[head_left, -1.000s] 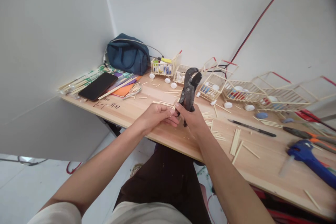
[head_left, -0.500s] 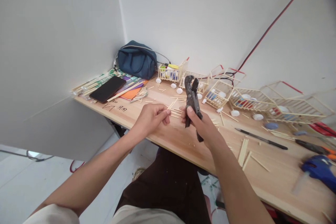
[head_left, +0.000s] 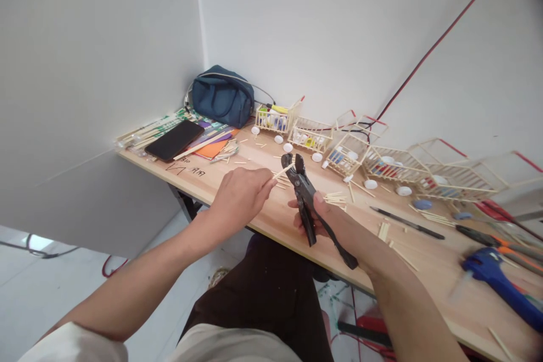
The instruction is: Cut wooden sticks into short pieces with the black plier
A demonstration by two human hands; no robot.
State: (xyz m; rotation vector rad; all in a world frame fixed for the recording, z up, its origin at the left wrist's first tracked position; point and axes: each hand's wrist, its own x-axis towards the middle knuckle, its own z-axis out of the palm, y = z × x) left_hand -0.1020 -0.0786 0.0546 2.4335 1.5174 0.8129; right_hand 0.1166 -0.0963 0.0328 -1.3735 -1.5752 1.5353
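Note:
Pinched in my left hand [head_left: 246,195] is a thin pale wooden stick [head_left: 283,171], its far end at the jaws of a black cutter [head_left: 302,189]. My right hand [head_left: 328,218] is wrapped round the cutter's handles, which are spread apart, with the jaws pointing up and away. Short cut sticks [head_left: 282,180] lie on the wooden table [head_left: 271,220] just behind my left hand. More short sticks [head_left: 336,198] lie to the right of the cutter.
Several small stick-built carts [head_left: 345,154] with white wheels line the back. A blue bag [head_left: 223,96] and black phone [head_left: 174,140] are at the left. Right: a pen [head_left: 407,222], pliers [head_left: 479,236] and blue glue gun [head_left: 496,277].
The cutter has tilted, its jaws moving left to the stick and its handles spreading wider. My left hand has turned slightly, with the stick now pointing right towards the jaws.

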